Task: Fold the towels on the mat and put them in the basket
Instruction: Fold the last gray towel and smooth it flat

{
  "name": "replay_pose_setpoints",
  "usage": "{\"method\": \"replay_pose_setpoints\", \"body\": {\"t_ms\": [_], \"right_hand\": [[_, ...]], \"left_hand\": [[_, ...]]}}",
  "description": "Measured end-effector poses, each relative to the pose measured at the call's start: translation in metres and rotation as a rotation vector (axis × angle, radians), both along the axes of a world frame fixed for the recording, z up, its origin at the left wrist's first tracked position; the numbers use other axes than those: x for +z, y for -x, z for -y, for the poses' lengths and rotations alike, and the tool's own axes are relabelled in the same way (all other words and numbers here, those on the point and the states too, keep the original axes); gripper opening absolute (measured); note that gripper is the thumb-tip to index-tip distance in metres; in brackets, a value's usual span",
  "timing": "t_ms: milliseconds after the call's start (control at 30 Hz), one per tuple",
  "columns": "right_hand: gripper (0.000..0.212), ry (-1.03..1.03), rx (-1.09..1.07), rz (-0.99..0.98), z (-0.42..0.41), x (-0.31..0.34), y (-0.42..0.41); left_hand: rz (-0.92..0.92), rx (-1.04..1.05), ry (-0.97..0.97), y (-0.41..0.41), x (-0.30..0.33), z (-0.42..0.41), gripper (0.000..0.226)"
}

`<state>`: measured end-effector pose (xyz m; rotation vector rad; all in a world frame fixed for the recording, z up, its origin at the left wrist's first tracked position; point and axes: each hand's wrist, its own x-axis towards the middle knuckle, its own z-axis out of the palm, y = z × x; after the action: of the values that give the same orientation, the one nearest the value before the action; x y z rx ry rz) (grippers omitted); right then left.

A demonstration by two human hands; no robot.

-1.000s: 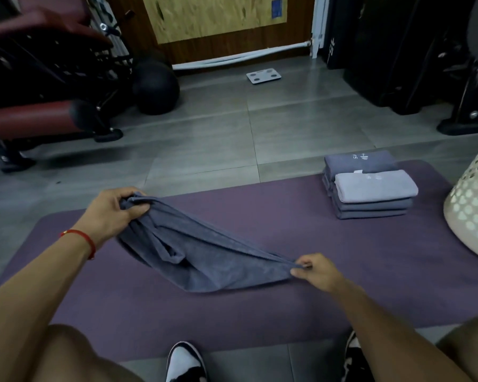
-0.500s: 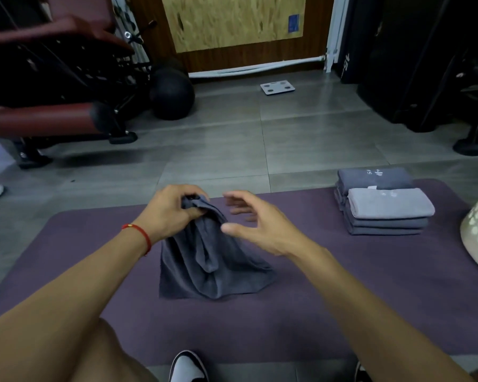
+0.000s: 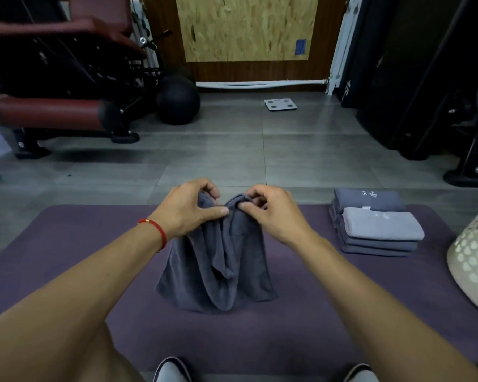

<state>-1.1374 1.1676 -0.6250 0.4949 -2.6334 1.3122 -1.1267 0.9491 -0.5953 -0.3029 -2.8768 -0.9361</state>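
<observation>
Both hands, left (image 3: 186,209) and right (image 3: 272,213), pinching the towel's (image 3: 218,260) top edge above the mat (image 3: 66,244).

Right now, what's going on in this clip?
A person is partway through folding a dark grey towel on the purple mat. The left hand and right hand each pinch its top edge close together, so the towel hangs in loose folds with its lower end resting on the mat. A stack of folded towels sits on the mat to the right, beside the perforated basket at the frame's edge. The stack is not yet in the basket.
</observation>
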Motion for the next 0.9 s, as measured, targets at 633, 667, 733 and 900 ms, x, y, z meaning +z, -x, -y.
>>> {"method": "replay_pose_setpoints", "body": {"t_ms": [633, 667, 733, 900], "right_hand": [[0.017, 0.247, -0.178, 0.274, -0.18, 0.063, 0.015], [0.016, 0.234, -0.169, 0.283, -0.182, 0.066, 0.015], [0.011, 0.183, -0.15, 0.301, -0.188, 0.072, 0.013], [0.01, 0.142, -0.19, 0.296, -0.198, 0.069, 0.028]], "left_hand": [[-0.146, 0.086, 0.0, -0.025, 0.018, 0.093, 0.01], [-0.182, 0.084, 0.024, -0.026, 0.022, 0.092, 0.012], [-0.216, 0.045, 0.046, -0.026, 0.03, 0.089, 0.013], [-0.082, -0.026, 0.127, 0.001, 0.042, 0.084, 0.009]]}}
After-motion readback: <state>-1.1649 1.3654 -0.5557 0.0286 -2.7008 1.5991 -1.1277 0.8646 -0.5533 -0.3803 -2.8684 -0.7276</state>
